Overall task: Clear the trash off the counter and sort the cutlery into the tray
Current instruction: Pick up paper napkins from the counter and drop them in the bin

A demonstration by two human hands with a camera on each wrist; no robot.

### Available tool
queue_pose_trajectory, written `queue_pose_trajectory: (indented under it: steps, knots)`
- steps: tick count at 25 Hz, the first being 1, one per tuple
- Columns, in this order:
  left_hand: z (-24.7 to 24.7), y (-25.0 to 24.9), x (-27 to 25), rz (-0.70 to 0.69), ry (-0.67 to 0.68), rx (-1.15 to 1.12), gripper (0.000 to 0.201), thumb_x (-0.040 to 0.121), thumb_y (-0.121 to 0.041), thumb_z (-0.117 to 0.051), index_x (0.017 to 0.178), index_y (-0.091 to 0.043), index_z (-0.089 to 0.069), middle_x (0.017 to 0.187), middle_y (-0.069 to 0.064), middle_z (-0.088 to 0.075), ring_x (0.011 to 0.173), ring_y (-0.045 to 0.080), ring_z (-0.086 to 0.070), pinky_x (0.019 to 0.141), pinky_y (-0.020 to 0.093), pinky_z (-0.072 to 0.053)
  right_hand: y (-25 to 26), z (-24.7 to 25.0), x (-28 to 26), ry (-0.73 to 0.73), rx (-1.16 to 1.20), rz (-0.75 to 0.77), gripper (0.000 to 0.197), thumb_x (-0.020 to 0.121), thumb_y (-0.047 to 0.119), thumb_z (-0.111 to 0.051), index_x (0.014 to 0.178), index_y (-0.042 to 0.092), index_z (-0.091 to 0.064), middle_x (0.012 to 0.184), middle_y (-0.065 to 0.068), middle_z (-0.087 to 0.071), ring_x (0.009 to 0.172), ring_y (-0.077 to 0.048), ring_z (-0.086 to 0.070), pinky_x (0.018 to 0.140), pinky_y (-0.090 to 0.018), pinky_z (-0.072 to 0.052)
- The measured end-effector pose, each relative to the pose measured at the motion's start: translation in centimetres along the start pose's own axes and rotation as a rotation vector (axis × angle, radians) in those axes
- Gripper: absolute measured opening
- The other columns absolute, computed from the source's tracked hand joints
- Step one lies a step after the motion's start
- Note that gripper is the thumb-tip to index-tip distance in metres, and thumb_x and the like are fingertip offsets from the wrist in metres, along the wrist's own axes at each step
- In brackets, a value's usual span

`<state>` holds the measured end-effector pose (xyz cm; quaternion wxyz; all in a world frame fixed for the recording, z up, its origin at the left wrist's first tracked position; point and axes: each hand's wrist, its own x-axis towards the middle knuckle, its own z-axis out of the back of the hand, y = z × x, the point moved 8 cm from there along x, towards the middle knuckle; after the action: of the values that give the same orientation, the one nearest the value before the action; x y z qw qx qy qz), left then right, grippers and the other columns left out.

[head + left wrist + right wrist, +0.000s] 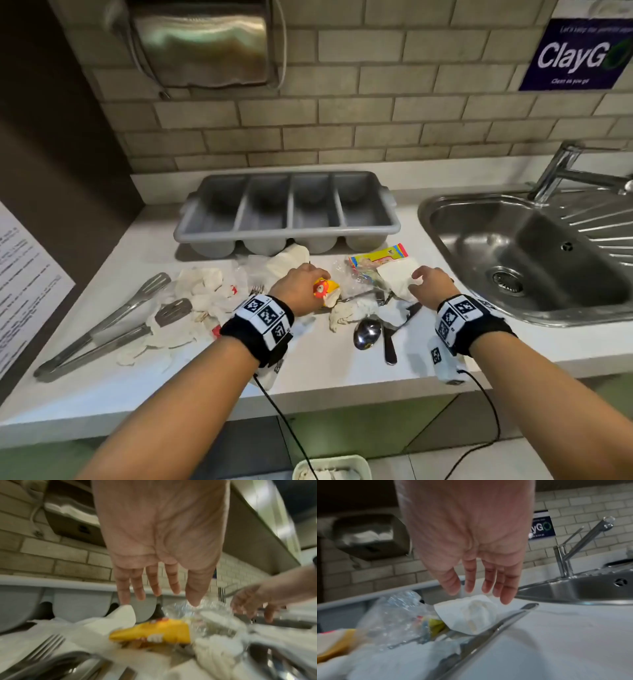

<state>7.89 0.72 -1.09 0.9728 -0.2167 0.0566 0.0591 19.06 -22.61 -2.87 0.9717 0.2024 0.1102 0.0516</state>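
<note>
**Both hands over the trash**

Head view: left hand [301,286] and right hand [430,282] are hovering over trash before the empty tray [287,209].

Left wrist view: fingers [154,582] are spreading above the yellow wrapper [154,632], holding nothing.

Right wrist view: fingers [488,582] are hanging straight over a napkin [469,614], holding nothing.

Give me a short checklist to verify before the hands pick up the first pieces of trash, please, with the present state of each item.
1. Left hand free, fingers straight above the yellow wrapper: ok.
2. Right hand free, open over the white napkin: ok.
3. Cutlery tray ready, its four compartments showing nothing inside: ok.
4. Trash separate from cutlery: not ok; a fork and a knife lie among the napkins.
5. Bin below the counter edge within reach: cannot tell, only its rim shows.
6. Tongs clear of paper: not ok, napkins touch them.
</note>
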Motion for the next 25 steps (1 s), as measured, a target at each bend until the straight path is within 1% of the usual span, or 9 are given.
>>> queue_pose_trajectory:
  steps: [4, 7, 10, 14, 16, 18, 20, 22, 25]
  knots:
    - [-1.6, 0.2, 1.1, 0.020, 0.101, 0.153, 0.073, 0.073, -0.041, -0.070, 0.137, -0.035, -0.037, 0.144, -0.001, -0.037, 0.131, 0.026, -0.038, 0.107, 0.044, -0.038, -0.1, -0.3, 2.2, -0.032, -0.101, -0.123, 0.060, 0.081, 0.035, -0.063, 0.131, 0.011, -0.040, 0.133, -0.019, -0.049, 0.125, -0.038, -0.044, 0.106, -0.044, -0.035]
    - [-2.5, 0.7, 2.1, 0.033, 0.142, 0.251, 0.068, 0.077, -0.042, -0.066, 0.137, -0.038, -0.036, 0.145, -0.002, -0.037, 0.132, 0.026, -0.037, 0.106, 0.045, -0.037, -0.2, -2.2, 3.7, 0.053, -0.123, -0.155, 0.089, 0.068, 0.050, -0.069, 0.138, 0.017, -0.023, 0.127, -0.016, -0.056, 0.123, -0.037, -0.045, 0.105, -0.048, -0.032]
    - [-3.4, 0.5, 2.2, 0.033, 0.147, 0.318, 0.058, 0.080, -0.039, -0.064, 0.133, -0.041, -0.041, 0.141, -0.003, -0.041, 0.130, 0.025, -0.040, 0.103, 0.044, -0.037, -0.4, -3.3, 4.3, 0.075, -0.120, -0.178, 0.100, 0.061, 0.047, -0.074, 0.138, 0.017, -0.018, 0.127, -0.018, -0.055, 0.123, -0.038, -0.046, 0.106, -0.049, -0.032]
    - [-3.6, 0.3, 2.5, 0.033, 0.119, 0.364, 0.055, 0.083, -0.036, -0.063, 0.133, -0.040, -0.041, 0.141, -0.003, -0.042, 0.127, 0.026, -0.043, 0.099, 0.044, -0.038, 0.0, -1.9, 4.1, -0.055, -0.065, -0.170, 0.094, 0.065, 0.027, -0.079, 0.137, 0.010, -0.022, 0.131, -0.017, -0.045, 0.123, -0.039, -0.044, 0.103, -0.049, -0.036]
    - [-3.5, 0.2, 2.4, 0.033, 0.121, 0.366, 0.055, 0.082, -0.035, -0.063, 0.132, -0.039, -0.042, 0.141, -0.003, -0.042, 0.126, 0.025, -0.044, 0.098, 0.044, -0.040, 0.1, -1.3, 3.9, -0.098, 0.088, -0.149, 0.079, 0.073, 0.012, -0.072, 0.137, 0.007, -0.026, 0.133, -0.020, -0.040, 0.123, -0.042, -0.045, 0.102, -0.049, -0.038]
    - [-3.2, 0.1, 2.2, 0.033, 0.106, 0.324, 0.052, 0.081, -0.042, -0.064, 0.129, -0.037, -0.047, 0.137, -0.004, -0.047, 0.124, 0.025, -0.047, 0.097, 0.043, -0.042, 0.3, -0.6, 3.3, -0.120, 0.168, -0.119, 0.059, 0.081, 0.003, -0.061, 0.132, 0.001, -0.032, 0.133, -0.024, -0.039, 0.120, -0.044, -0.047, 0.102, -0.048, -0.040]
    - [-2.7, -0.2, 2.1, 0.034, 0.093, 0.273, 0.049, 0.080, -0.044, -0.064, 0.127, -0.035, -0.052, 0.134, -0.004, -0.049, 0.123, 0.025, -0.049, 0.096, 0.041, -0.044, 0.4, 0.3, 2.4, -0.164, 0.204, -0.087, 0.043, 0.086, 0.000, -0.052, 0.127, -0.004, -0.038, 0.132, -0.026, -0.040, 0.118, -0.044, -0.048, 0.101, -0.046, -0.039]
    - [-1.9, -0.4, 2.2, 0.037, 0.065, 0.237, 0.043, 0.085, -0.037, -0.060, 0.127, -0.034, -0.053, 0.135, -0.004, -0.050, 0.124, 0.024, -0.048, 0.097, 0.040, -0.045, 0.5, 1.3, 1.4, -0.199, 0.195, -0.056, 0.034, 0.091, 0.000, -0.045, 0.124, -0.008, -0.041, 0.131, -0.027, -0.042, 0.119, -0.042, -0.046, 0.099, -0.043, -0.039]
    - [-0.8, -0.5, 2.0, 0.056, 0.002, 0.233, 0.040, 0.091, -0.024, -0.050, 0.129, -0.034, -0.051, 0.140, -0.005, -0.047, 0.127, 0.023, -0.046, 0.100, 0.039, -0.043, -0.1, 3.1, 0.2, -0.283, 0.261, -0.028, 0.031, 0.092, 0.000, -0.039, 0.120, -0.012, -0.044, 0.129, -0.030, -0.045, 0.119, -0.042, -0.046, 0.099, -0.041, -0.038]
